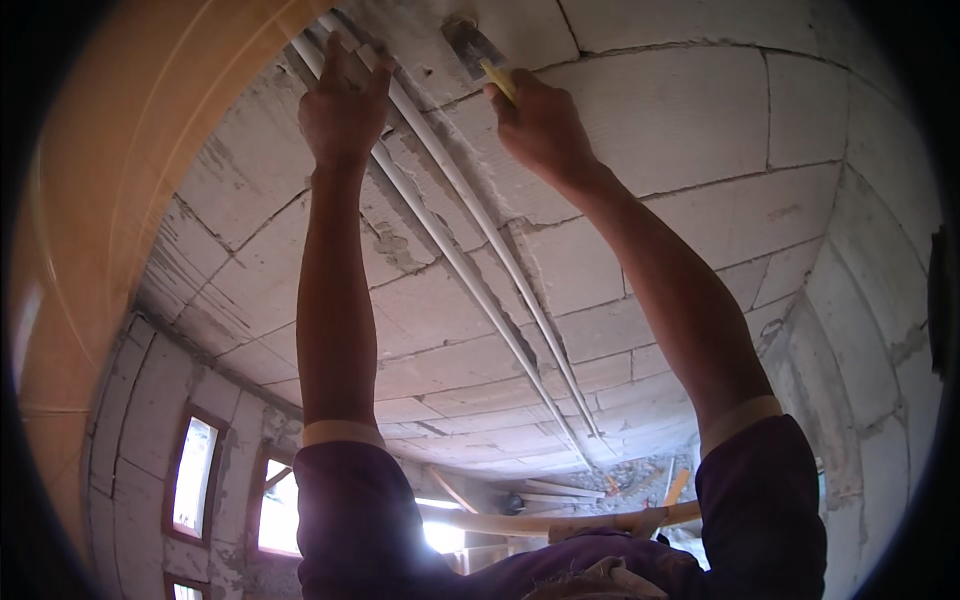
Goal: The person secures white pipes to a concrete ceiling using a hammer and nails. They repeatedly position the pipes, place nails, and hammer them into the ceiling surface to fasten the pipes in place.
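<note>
Grip of the right hand: fingers wrapped round the yellow handle of a scraper, its blade by the block wall, between two white pipes and the wall's right edge, nearer the pipes. Left hand lies at the pipes, thumb and forefinger spread; whether it pinches one, I cannot tell. Beyond it, an orange-brown panel covers the upper left.
</note>
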The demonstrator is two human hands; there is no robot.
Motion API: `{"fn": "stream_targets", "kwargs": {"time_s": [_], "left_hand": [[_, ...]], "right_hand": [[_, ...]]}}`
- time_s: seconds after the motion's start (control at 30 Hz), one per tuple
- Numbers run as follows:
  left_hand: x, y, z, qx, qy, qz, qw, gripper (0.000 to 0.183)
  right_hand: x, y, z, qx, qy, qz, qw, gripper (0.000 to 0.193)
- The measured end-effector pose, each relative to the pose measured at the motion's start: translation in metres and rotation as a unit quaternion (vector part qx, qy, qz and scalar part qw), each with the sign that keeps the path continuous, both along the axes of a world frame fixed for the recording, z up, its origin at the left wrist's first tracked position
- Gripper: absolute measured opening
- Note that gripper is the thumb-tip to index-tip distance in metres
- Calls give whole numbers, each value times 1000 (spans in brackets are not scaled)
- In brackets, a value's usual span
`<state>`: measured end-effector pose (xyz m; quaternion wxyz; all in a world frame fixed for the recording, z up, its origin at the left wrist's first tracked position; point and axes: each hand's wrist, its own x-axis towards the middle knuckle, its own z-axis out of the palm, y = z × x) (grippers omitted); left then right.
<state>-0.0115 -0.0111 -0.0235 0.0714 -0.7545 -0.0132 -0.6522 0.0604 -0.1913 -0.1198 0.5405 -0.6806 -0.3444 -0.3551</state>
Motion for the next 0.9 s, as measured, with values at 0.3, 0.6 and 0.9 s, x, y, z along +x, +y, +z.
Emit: {"fn": "stream_targets", "kwargs": {"time_s": [0.3,0.6,0.9], "left_hand": [[13,15,-5,38,-38,-5,999,54],[7,16,-14,57,-49,10,997,39],[7,19,-12,12,-8,-30,999,42]], "right_hand": [[1,1,-2,16,-12,-8,1000,26],[-5,0,2,2,9,-7,1000,26],[1,5,-3,-11,-22,-37,999,29]]}}
